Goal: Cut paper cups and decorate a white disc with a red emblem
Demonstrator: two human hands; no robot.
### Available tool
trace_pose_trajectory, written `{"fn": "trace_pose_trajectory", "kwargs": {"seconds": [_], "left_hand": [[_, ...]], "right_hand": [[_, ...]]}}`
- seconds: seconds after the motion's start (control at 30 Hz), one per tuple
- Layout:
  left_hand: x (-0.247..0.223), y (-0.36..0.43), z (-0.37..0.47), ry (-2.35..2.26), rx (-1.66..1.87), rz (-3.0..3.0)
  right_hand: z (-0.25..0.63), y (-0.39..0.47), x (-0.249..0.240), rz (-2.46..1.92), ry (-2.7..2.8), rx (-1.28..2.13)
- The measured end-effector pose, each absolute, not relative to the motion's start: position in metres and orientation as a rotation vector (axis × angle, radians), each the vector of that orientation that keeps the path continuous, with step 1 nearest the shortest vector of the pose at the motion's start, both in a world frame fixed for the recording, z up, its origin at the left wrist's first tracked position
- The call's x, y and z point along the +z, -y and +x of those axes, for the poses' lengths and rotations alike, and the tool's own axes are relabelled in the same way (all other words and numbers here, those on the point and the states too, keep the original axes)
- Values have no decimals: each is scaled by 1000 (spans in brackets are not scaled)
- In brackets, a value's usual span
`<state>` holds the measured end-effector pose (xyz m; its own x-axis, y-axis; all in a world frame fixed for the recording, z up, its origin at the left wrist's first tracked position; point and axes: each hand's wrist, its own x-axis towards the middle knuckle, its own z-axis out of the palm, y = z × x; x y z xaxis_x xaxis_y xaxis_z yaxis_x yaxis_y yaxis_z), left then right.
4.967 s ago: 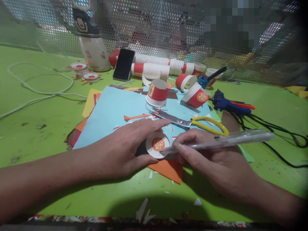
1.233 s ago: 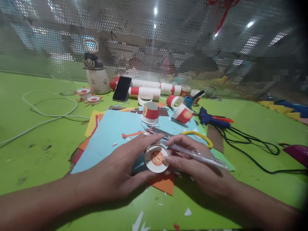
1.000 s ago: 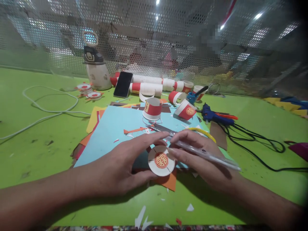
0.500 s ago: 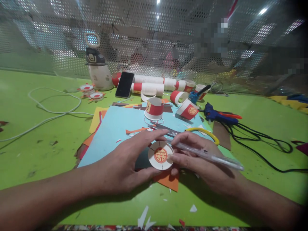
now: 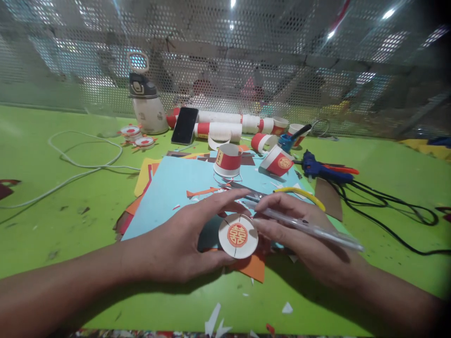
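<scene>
My left hand (image 5: 185, 237) curves its fingers and thumb around a small paper cup (image 5: 238, 236), whose white round base faces me. The base bears an orange and gold round emblem and short dark lines near its edge. Against the cup's right side rest the fingers of my right hand (image 5: 296, 232), which also grips a clear-barrelled pen (image 5: 324, 234) slanting down to the right. Just beyond my hands lie scissors with a yellow handle (image 5: 303, 193). A red-and-white cut paper cup (image 5: 228, 162) stands on the light blue sheet (image 5: 165, 188).
Behind are a phone (image 5: 185, 126), a bottle (image 5: 150, 110) and tubes of stacked paper cups (image 5: 220, 131). To the right, a blue glue gun (image 5: 322, 169) trails a black cable. A white cable (image 5: 88, 170) loops at left. Paper scraps (image 5: 213, 319) lie near the front edge.
The cup's base has tilted to face me more squarely. My right thumb has slid from the base's face to its edge. The whole view has shifted slightly.
</scene>
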<state>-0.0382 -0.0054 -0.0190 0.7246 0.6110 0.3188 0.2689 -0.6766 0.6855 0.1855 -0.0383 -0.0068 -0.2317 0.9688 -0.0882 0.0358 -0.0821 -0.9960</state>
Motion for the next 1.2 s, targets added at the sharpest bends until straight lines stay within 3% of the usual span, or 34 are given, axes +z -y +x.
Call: {"fn": "trace_pose_trajectory", "kwargs": {"seconds": [1.2], "left_hand": [[-27,5,-37,-808,832,2373]], "right_hand": [[181,41,-23,-1089,1310,1563]]}}
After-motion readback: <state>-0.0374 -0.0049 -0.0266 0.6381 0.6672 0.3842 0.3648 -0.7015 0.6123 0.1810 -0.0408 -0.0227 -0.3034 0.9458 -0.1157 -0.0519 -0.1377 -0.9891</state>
